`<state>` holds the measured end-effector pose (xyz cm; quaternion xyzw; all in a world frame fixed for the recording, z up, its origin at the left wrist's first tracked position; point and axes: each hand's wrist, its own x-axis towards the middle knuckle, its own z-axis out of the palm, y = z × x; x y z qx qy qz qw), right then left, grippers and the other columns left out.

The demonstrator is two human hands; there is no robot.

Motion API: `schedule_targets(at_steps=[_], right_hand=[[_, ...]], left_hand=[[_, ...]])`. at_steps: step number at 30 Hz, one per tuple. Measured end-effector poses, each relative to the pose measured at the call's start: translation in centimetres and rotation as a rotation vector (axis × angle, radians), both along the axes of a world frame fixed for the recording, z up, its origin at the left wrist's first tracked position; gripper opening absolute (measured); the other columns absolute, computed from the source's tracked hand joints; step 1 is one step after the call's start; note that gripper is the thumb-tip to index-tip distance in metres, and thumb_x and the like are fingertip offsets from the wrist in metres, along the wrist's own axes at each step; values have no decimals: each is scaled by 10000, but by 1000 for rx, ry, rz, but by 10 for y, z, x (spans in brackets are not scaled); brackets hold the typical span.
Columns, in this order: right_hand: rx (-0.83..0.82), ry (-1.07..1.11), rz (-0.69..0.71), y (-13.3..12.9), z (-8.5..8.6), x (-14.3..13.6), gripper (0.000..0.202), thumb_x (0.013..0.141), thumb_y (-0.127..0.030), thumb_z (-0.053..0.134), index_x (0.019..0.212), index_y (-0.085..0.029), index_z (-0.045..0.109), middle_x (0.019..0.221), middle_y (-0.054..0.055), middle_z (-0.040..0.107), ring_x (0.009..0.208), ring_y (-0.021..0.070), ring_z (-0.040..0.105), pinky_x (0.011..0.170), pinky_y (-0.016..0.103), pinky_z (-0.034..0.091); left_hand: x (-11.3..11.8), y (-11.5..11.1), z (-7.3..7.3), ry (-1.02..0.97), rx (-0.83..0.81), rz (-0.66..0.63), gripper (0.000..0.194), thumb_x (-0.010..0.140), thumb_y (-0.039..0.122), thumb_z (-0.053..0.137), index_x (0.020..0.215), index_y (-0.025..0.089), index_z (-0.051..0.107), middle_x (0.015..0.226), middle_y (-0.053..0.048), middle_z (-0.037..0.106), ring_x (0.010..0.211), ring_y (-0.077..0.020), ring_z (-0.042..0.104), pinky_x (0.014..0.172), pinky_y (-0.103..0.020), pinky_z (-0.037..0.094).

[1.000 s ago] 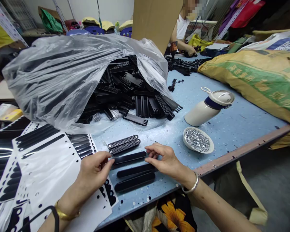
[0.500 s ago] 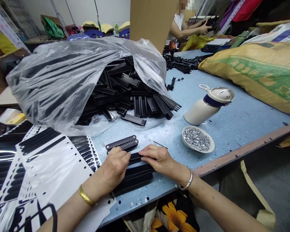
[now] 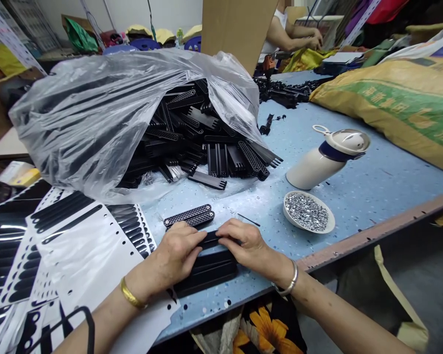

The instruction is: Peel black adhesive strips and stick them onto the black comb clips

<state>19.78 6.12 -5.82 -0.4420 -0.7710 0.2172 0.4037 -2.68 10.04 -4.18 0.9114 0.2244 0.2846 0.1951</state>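
Note:
A narrow black handle piece (image 3: pixel 211 239) spans the gap between my two hands just above the blue table. My left hand (image 3: pixel 179 251) pinches its left end between thumb and forefinger. At the other end, my right hand (image 3: pixel 245 242) has its fingertips closed on the same piece. Below them several long black bars (image 3: pixel 212 275) lie side by side near the table edge, partly covered by my left hand. Just beyond my left hand rest two black textured handles (image 3: pixel 189 217) with round pins at their ends. A thin dark rod (image 3: pixel 249 219) lies past my right fingers.
A clear plastic bag (image 3: pixel 84 123) spills black combs and handles (image 3: pixel 191 132). Right of it stand a white bottle (image 3: pixel 317 164) and a bowl (image 3: pixel 331 227) of small silver parts. Sticker sheets (image 3: pixel 84 260) cover the left side. A yellow sack (image 3: pixel 398 108) and a co-worker's arms (image 3: pixel 295 42) are farther back.
My left thumb and forefinger have stretched out along the black piece, where they were curled before. My right hand keeps its pinch. The co-worker's hands have come down.

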Motion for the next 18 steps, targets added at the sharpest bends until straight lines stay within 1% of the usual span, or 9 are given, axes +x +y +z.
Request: schedule_targets(at_steps=[2,4,7,10,14,18], right_hand=[[-32,-6,12,1,-2,1,270,838,-79,607,1045,-211,721,806,29,655,657,144,625,624,256,530],[-63,-9,44,2,-4,1,310,849,-88,606,1096,-231,727,835,40,665,699,154,650,651,265,543],[-105,-6,83,4,-6,2,315,872,-92,581,1090,-251,743,871,54,692,772,174,679,692,284,555],[-147,10,72,5,-5,2,300,849,-93,611,1062,-246,757,873,53,718,765,177,689,697,290,561],[-194,72,39,6,-4,1,258,816,-98,658,1000,-236,775,858,46,734,759,174,699,709,284,567],[-178,104,27,5,-6,1,256,813,-105,662,1000,-237,777,853,42,742,752,172,702,693,279,568]], left_hand=[[1,0,0,48,30,2,293,879,40,469,1032,155,691,805,-91,691,727,-208,582,672,-352,496],[3,-1,-3,50,72,22,334,848,3,432,974,145,707,764,-97,678,705,-213,559,660,-362,488],[6,-3,-8,20,95,51,349,805,-6,431,953,144,710,740,-96,668,701,-219,548,660,-378,480],[8,-4,-11,-3,74,73,335,788,-4,448,921,149,715,727,-92,662,704,-223,549,651,-375,465],[9,-4,-11,-24,50,85,312,802,0,458,876,151,721,721,-91,667,699,-217,547,649,-367,451],[9,-4,-11,-67,53,94,315,826,10,450,878,153,726,719,-85,678,685,-206,548,638,-356,442]])
